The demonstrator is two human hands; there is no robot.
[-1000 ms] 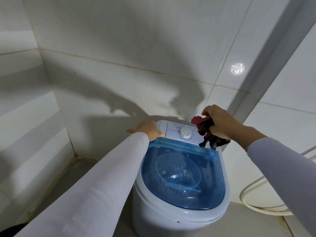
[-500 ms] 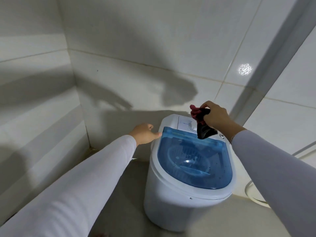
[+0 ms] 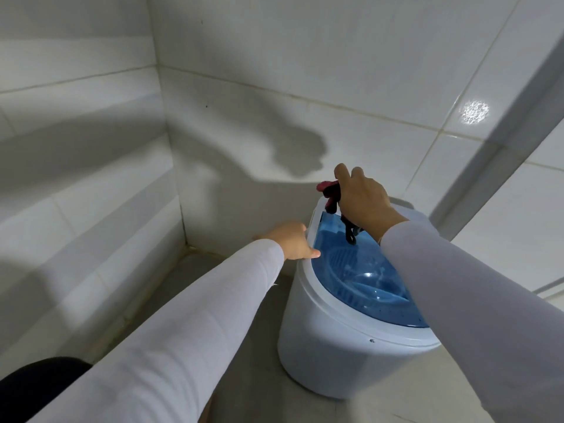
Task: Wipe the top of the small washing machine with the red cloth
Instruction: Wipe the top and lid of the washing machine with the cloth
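White tiled walls point(image 3: 351, 71) back the washing machine point(image 3: 341, 340) right of centre, where the right hand point(image 3: 363, 203) grips the red cloth point(image 3: 331, 193) and the left hand point(image 3: 293, 239), fingers loosely curled, touches its rim.

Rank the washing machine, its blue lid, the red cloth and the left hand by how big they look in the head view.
1. washing machine
2. blue lid
3. left hand
4. red cloth, mostly hidden inside the right hand, so its full size is unclear.

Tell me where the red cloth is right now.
In the head view, the red cloth is bunched in the right hand, over the back of the washing machine beside its blue lid.
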